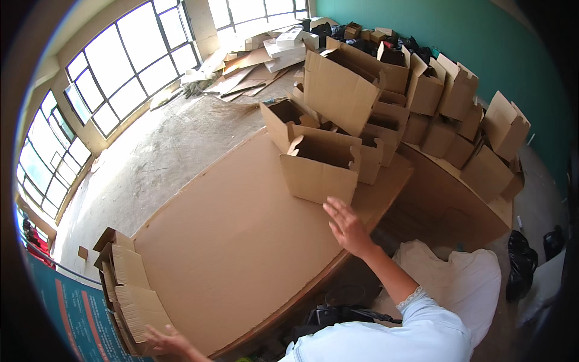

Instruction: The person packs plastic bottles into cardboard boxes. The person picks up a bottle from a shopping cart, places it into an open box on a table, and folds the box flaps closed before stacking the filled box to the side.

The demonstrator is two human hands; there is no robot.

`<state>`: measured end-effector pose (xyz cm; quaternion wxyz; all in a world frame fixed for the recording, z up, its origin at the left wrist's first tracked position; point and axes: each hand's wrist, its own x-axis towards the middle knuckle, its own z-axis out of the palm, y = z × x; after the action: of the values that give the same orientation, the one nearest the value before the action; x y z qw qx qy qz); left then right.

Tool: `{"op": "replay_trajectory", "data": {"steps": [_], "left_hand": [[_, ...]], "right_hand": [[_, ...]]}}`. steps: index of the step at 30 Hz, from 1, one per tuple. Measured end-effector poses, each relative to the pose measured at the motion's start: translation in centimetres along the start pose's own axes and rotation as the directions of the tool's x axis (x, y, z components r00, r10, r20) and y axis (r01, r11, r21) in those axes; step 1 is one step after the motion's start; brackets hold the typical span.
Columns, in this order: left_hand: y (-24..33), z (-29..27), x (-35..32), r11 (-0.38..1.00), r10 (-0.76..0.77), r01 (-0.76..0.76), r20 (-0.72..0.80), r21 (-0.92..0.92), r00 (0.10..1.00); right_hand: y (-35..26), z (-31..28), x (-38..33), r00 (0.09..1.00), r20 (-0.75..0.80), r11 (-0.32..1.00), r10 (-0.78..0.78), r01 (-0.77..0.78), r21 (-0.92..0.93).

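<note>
My right hand [350, 229] is held over the cardboard-covered table [241, 229], fingers stretched out and holding nothing. Its fingertips are at the lower corner of an open cardboard box [316, 175]; whether they touch it I cannot tell. At the table's near left end, my left hand [166, 341] has its fingers spread beside a stack of folded cardboard cartons [142, 304]. That hand seems to grip nothing, though contact with the top carton is unclear.
More open boxes [341, 90] crowd the table's far end. Others [458, 90] stand in rows toward the green wall [494, 48]. Flattened cardboard [253, 75] lies by the windows. A cloth-draped shape [452, 277] and a black bag [522, 265] are to my right.
</note>
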<state>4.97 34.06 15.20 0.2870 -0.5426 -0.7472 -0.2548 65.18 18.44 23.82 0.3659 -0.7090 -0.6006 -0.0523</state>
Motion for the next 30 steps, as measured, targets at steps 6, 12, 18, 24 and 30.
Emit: {"op": "replay_trajectory", "data": {"steps": [6,12,18,24,30], "left_hand": [[25.8,-14.0,-13.1,0.528,0.526,0.022,0.348,-0.849,0.776],[29.1,-16.8,-14.2,0.436,0.633,0.052,0.347,-0.899,0.692],[22.5,-17.0,-12.6,0.576,0.283,0.201,0.424,-0.792,0.860],[9.3,-19.9,-16.6,0.716,-0.256,0.465,0.424,-0.521,0.869],[0.2,-23.6,-23.8,0.670,-0.591,0.692,0.371,-0.268,0.716]], "right_hand": [[4.1,-3.1,8.2,0.981,-0.101,0.927,-0.163,0.118,-0.355],[6.1,-0.3,14.1,0.885,0.465,0.974,-0.004,0.109,-0.200],[-3.6,0.8,12.2,0.748,0.543,0.921,-0.383,0.355,0.161],[-14.6,7.0,9.2,0.254,0.505,0.519,-0.825,0.695,0.498],[-21.9,9.4,7.5,0.242,0.414,0.447,-0.878,0.723,0.526]]}}
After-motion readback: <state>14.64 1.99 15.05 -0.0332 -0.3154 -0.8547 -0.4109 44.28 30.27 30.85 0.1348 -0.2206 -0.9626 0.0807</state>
